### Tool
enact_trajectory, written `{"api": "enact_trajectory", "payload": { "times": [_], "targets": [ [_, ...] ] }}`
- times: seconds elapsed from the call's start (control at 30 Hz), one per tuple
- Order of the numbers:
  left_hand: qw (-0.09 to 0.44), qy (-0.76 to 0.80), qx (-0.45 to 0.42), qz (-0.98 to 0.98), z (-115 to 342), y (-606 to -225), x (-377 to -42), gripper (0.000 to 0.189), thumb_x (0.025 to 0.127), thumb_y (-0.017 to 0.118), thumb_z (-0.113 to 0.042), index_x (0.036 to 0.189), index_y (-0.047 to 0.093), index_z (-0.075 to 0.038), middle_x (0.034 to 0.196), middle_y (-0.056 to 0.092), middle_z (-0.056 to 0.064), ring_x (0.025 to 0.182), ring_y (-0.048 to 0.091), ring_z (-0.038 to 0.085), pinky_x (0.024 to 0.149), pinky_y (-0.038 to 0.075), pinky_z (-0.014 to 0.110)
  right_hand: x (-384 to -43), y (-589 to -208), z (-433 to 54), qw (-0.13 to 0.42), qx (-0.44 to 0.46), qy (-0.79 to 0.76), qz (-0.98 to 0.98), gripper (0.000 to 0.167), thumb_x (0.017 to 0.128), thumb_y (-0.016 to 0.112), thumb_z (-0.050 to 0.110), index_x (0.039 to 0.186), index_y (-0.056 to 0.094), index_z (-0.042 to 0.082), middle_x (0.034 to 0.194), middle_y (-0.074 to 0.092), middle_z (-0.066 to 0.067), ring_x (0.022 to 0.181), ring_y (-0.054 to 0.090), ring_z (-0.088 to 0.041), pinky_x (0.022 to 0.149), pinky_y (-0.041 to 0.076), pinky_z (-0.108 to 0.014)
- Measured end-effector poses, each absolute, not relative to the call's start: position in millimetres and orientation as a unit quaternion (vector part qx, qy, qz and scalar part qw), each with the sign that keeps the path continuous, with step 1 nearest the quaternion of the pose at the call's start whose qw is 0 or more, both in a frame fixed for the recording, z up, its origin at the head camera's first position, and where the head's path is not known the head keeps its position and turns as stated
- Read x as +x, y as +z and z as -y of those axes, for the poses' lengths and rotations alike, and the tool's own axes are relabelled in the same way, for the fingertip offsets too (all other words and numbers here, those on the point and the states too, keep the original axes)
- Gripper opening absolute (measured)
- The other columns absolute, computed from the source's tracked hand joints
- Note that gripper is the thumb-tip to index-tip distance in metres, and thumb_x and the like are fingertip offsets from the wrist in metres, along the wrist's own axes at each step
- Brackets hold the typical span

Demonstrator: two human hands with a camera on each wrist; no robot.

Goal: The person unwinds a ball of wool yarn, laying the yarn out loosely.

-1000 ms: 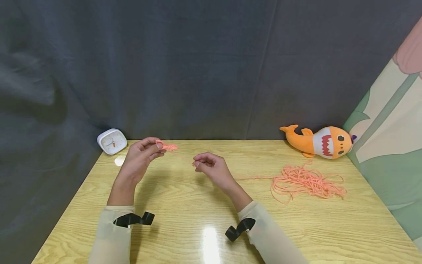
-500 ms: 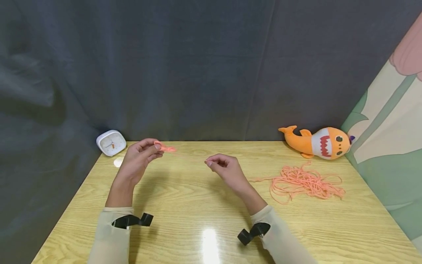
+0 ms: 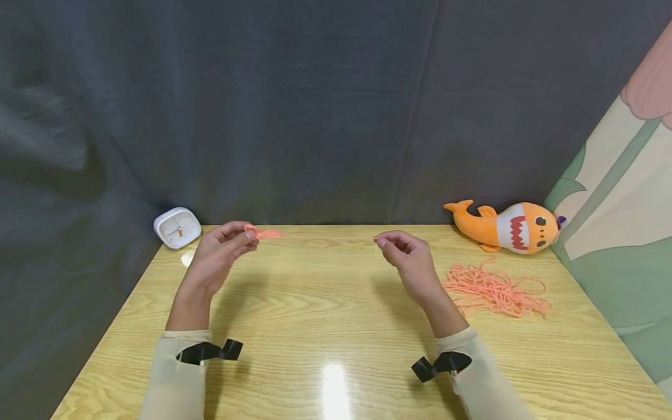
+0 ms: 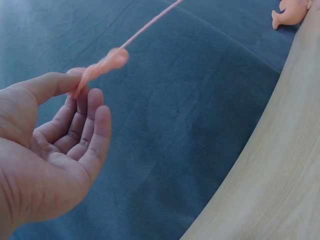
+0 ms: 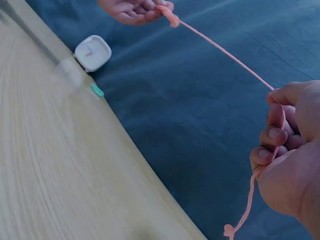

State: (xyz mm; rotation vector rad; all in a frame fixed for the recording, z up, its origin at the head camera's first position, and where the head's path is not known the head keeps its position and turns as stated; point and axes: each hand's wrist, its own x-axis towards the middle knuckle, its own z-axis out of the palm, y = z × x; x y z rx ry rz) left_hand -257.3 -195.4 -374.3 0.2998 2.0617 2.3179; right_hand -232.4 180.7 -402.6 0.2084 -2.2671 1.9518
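My left hand (image 3: pixel 217 251) pinches a small bundle of coral yarn (image 4: pixel 102 69) between thumb and fingertips, raised above the table. From that bundle a single taut strand (image 5: pixel 225 51) runs across to my right hand (image 3: pixel 409 262), whose thumb and forefinger pinch it. In the right wrist view the strand passes on through the palm under the curled fingers, and a slack length with a small knot (image 5: pixel 229 230) hangs below. A loose tangled heap of the same yarn (image 3: pixel 496 290) lies on the table, to the right of my right hand.
On the wood-grain table (image 3: pixel 294 344), a white clock (image 3: pixel 178 227) stands at the back left corner. An orange shark plush toy (image 3: pixel 506 227) lies at the back right. Beside the clock is a small green object (image 5: pixel 97 90). A dark curtain (image 3: pixel 315 116) hangs behind the table.
My right hand has moved steadily to the right, away from the left, and the strand between them has lengthened and straightened. My left hand has stayed almost in place, still pinching the yarn bundle.
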Motion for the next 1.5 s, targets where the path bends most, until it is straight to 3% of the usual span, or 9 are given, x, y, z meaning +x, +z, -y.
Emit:
{"api": "enact_trajectory", "payload": {
  "times": [0.23,0.57,0.7,0.87,1.1,1.27,1.5],
  "targets": [
    [0.021,0.738,0.109,-0.666,196.5,-376.0,-257.7,0.01,0.1,0.067,-0.008,0.098,0.072,-0.017,0.094,0.072,-0.007,0.087,0.071,0.008,0.085,0.059,0.022,-227.7,-398.6,-198.0,0.086,0.066,0.646,0.755,0.028,0.103,0.064,0.027,0.115,0.071,0.002,0.083,0.056,0.007,0.079,0.049,-0.011,0.068,0.046,-0.023],
    [0.029,0.736,0.107,-0.668,196.5,-374.1,-258.1,0.01,0.101,0.067,-0.011,0.096,0.071,-0.019,0.094,0.072,-0.008,0.091,0.073,0.007,0.087,0.059,0.021,-223.5,-397.0,-219.0,0.108,0.06,0.654,0.747,0.016,0.104,0.064,0.025,0.107,0.074,0.013,0.078,0.053,0.007,0.073,0.046,-0.01,0.065,0.043,-0.026],
    [0.029,0.735,0.106,-0.669,196.4,-373.4,-258.1,0.01,0.101,0.067,-0.011,0.095,0.071,-0.018,0.093,0.073,-0.008,0.091,0.073,0.007,0.087,0.058,0.021,-222.4,-395.5,-231.0,0.111,0.057,0.69,0.713,0.016,0.103,0.066,0.022,0.106,0.074,0.009,0.077,0.054,0.007,0.071,0.045,-0.01,0.062,0.041,-0.025],
    [0.029,0.741,0.098,-0.663,196.6,-373.3,-257.0,0.01,0.1,0.068,-0.011,0.096,0.072,-0.019,0.094,0.073,-0.008,0.087,0.072,0.007,0.084,0.059,0.02,-222.3,-395.3,-246.4,0.129,0.071,0.735,0.662,0.014,0.102,0.066,0.016,0.104,0.073,0.003,0.075,0.053,0.005,0.067,0.042,-0.013,0.061,0.034,-0.032],
    [0.023,0.74,0.094,-0.666,196.5,-373.1,-256.7,0.012,0.1,0.068,-0.008,0.096,0.073,-0.018,0.093,0.072,-0.007,0.085,0.07,0.007,0.084,0.059,0.021,-220.9,-391.0,-267.5,0.154,0.078,0.777,0.605,0.009,0.101,0.065,0.008,0.1,0.074,0.006,0.073,0.053,0.003,0.066,0.041,-0.013,0.066,0.027,-0.034],
    [0.016,0.734,0.094,-0.672,196.0,-371.9,-255.7,0.014,0.101,0.065,-0.007,0.096,0.072,-0.018,0.092,0.071,-0.007,0.085,0.07,0.008,0.084,0.059,0.021,-218.6,-386.1,-283.5,0.17,0.073,0.805,0.564,0.01,0.1,0.065,0.004,0.1,0.075,0.003,0.076,0.058,0.002,0.065,0.042,-0.013,0.065,0.027,-0.033],
    [0.02,0.745,0.095,-0.66,196.9,-371.3,-254.5,0.02,0.102,0.063,-0.005,0.094,0.074,-0.02,0.093,0.071,-0.008,0.085,0.07,0.007,0.084,0.058,0.02,-215.9,-380.3,-301.5,0.194,0.05,0.821,0.535,0.009,0.098,0.067,0.004,0.1,0.075,0.0,0.077,0.06,0.0,0.065,0.045,-0.013,0.06,0.039,-0.023]
  ]
}}
